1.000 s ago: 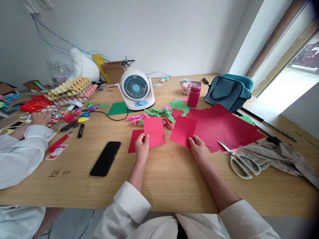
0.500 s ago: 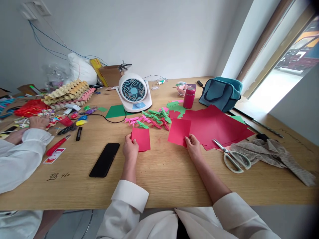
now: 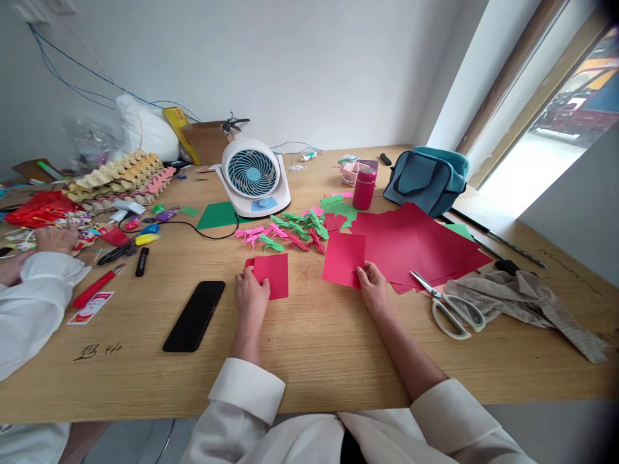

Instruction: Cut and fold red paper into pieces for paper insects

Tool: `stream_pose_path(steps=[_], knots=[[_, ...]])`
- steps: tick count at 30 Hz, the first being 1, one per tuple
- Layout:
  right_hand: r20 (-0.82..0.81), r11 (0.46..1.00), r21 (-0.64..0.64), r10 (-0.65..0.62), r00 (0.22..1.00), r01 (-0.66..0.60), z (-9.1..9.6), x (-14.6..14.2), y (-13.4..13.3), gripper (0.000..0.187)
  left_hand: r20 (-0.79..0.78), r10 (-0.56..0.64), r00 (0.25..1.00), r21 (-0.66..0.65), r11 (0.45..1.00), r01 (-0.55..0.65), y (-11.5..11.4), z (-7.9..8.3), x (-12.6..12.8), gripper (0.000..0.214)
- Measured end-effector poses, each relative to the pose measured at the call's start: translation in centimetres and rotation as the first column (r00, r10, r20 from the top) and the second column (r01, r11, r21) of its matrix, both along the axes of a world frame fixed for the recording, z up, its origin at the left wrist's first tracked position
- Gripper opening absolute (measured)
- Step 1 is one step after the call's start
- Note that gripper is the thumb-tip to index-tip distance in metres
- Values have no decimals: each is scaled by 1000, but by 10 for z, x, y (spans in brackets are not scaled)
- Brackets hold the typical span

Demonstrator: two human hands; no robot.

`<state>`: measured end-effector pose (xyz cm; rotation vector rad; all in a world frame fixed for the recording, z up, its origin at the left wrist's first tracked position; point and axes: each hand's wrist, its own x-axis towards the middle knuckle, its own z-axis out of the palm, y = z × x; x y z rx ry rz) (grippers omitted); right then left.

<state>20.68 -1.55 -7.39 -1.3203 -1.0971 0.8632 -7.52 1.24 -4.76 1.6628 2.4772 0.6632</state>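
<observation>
My left hand [image 3: 251,295] is closed on a small stack of red paper pieces [image 3: 276,276], its thumb lying on top. At the right, my right hand [image 3: 373,283] pinches the lower right edge of a single red paper sheet [image 3: 342,259] between thumb and fingers. A gap of bare wood separates the two. Just behind them lie folded paper shapes [image 3: 294,225] in pink, green and red. Large red paper sheets [image 3: 411,241] spread out behind and to the right of my right hand. Scissors [image 3: 447,303] with pale handles rest on their front edge.
A black phone [image 3: 194,316] lies left of my left hand. Farther back stand a small fan [image 3: 252,174], a red thermos [image 3: 364,188] and a blue bag [image 3: 425,180]. At the far left, a co-worker's hand [image 3: 57,240] is among small craft items. Grey mesh cloth [image 3: 527,299] lies at the right.
The view has turned slightly, so most things sit farther left. In my left hand, the red pieces have fanned apart a little. My right hand still holds its sheet.
</observation>
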Motion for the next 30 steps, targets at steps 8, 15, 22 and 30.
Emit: stream_pose_path(steps=[8, 15, 22, 30], knots=[[-1, 1000, -18, 21, 1000, -21, -1, -2, -1, 22, -68, -13, 998, 42, 999, 16, -5, 3, 8, 41], [251, 985, 171, -29, 967, -14, 5, -10, -14, 18, 455, -489, 744, 379, 862, 335, -4, -1, 36, 29], [297, 889, 458, -120, 947, -30, 23, -9, -26, 19, 924, -351, 153, 277, 888, 367, -15, 0, 59, 57], [233, 905, 410, 18, 972, -115, 26, -9, -25, 21, 918, -387, 87, 318, 849, 422, -21, 9, 67, 60]])
